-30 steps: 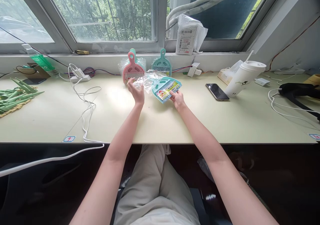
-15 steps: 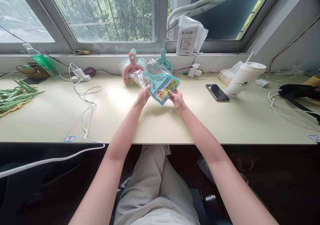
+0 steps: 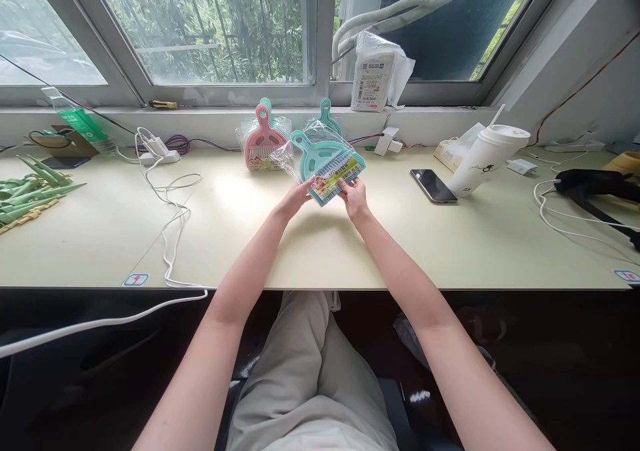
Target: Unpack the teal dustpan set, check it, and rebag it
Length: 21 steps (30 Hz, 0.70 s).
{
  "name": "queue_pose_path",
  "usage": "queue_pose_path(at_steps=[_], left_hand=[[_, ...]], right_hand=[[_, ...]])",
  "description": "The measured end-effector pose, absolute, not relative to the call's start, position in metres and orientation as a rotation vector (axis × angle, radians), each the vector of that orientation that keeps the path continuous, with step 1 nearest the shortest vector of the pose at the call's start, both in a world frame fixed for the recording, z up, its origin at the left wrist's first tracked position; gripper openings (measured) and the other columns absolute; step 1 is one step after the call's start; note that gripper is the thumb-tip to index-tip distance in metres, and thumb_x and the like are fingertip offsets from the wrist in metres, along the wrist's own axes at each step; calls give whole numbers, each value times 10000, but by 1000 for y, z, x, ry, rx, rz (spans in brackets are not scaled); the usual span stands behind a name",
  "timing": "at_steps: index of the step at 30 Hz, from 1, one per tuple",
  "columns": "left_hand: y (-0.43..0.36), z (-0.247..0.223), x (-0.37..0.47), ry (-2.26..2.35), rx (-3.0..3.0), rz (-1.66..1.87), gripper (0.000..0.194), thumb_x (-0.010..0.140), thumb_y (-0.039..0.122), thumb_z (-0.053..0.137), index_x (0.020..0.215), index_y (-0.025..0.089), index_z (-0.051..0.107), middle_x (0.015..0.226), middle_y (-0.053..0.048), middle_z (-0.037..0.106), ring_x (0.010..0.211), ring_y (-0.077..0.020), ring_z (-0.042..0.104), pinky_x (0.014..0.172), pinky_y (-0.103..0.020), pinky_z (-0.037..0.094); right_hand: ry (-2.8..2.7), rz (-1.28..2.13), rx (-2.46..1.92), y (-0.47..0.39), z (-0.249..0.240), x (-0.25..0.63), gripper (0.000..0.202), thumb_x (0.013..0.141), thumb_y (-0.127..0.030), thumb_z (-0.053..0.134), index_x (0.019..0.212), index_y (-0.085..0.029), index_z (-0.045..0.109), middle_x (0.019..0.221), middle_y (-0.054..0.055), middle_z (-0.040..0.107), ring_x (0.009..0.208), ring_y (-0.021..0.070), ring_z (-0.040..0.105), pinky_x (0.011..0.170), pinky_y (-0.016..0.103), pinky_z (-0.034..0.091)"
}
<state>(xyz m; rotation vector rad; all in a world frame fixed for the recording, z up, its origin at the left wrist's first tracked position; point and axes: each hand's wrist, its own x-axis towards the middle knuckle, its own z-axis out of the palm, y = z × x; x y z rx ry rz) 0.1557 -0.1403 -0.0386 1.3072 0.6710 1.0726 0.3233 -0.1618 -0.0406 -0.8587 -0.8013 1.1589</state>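
Both hands are seen from the head camera, raised together just above the far middle of the desk (image 3: 450,251). By the left hand (image 3: 296,197) the lower left corner of a teal dustpan set (image 3: 327,164) is pinched, the thumb lying on its printed label (image 3: 336,177); the lower right edge of the same set is gripped by the right hand (image 3: 354,194), fingers curled onto the label. The set is held tilted, handle pointing up and away toward the window, clear of the desk surface, and loose clear wrapping (image 3: 285,159) is seen trailing off its left side. Behind it, against the ledge, a pink dustpan set (image 3: 263,141) is stood upright in its wrapper, and a second teal set (image 3: 326,114) is partly hidden behind the held one. To the right, a dark phone (image 3: 433,185) is laid flat on the desk, with a white lidded cup (image 3: 487,154) and straw leaning just beside it. A white cable (image 3: 170,204) is looped across the left part of the desk, and green woven leaves (image 3: 30,194) are piled at the far left edge. A wrapped white parcel (image 3: 377,74) is propped on the window ledge above.
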Motion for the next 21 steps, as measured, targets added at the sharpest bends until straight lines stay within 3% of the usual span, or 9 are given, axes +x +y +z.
queue_pose_path(at_steps=[6,17,21], left_hand=[[-141,-43,162,676,1325,996,574,746,526,699,1242,260,585,1358,-79,595,1294,-295,522,1021,-444,442],[-146,-41,161,732,1403,925,547,734,416,711,1249,278,592,1338,-91,606,1234,-273,565,1025,-466,444],[-148,-39,159,743,1371,839,554,749,427,711,1268,279,587,1375,-97,579,1240,-268,561,1017,-453,454]], right_hand=[[-771,1118,-848,-162,-42,325,214,822,-185,651,1018,-205,566,1077,46,691,1038,163,673,928,331,584],[-823,1222,-956,-154,-36,340,227,791,-193,721,935,-210,545,906,20,706,809,173,716,818,416,628],[-832,1180,-928,-154,-33,340,241,777,-202,738,935,-213,556,899,15,701,835,172,713,830,415,621]])
